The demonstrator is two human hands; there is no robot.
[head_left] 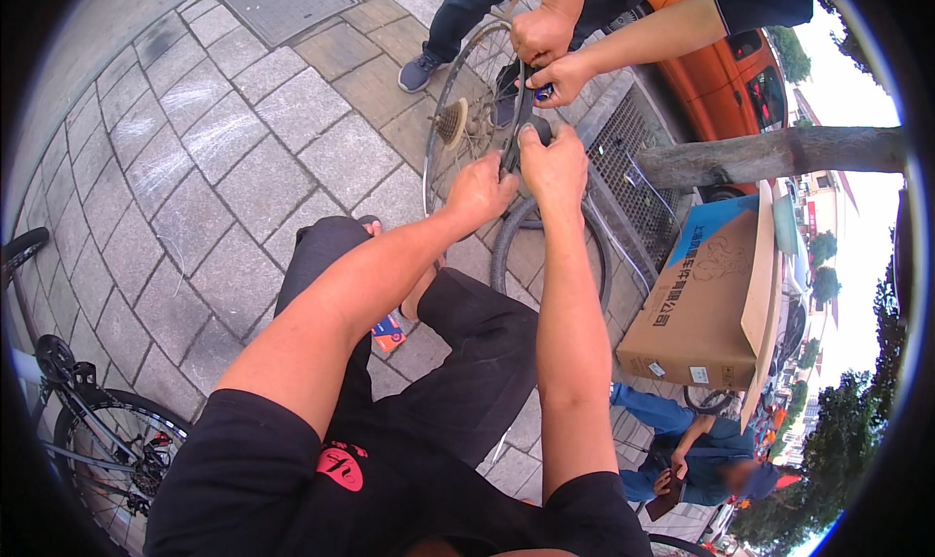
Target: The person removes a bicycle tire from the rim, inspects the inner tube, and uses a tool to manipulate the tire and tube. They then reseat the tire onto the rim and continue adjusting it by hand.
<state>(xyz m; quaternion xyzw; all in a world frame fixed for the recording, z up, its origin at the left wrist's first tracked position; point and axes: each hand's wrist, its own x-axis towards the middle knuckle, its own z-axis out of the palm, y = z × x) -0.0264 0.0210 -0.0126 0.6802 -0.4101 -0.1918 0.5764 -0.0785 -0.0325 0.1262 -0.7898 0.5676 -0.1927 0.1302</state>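
Observation:
A bicycle wheel with a cassette (450, 124) stands on the paving in front of me. My left hand (482, 189) has its fingers closed on a dark strip at the wheel's rim. My right hand (553, 172) grips black rubber (536, 127) on that rim, just right of my left. Above, another person's two hands (541, 33) (570, 75) are on the same rim, the lower one with a small blue object (543, 93). A black tire (502, 257) lies below my hands. A small orange-and-blue box (388, 333) is beside my leg.
A metal grate (618, 153) surrounds a tree trunk (769, 156) at right, with an orange car (721, 75) behind. A large cardboard box (691, 304) stands right of me. A seated person (711, 460) is at lower right, a bicycle (112, 440) at lower left.

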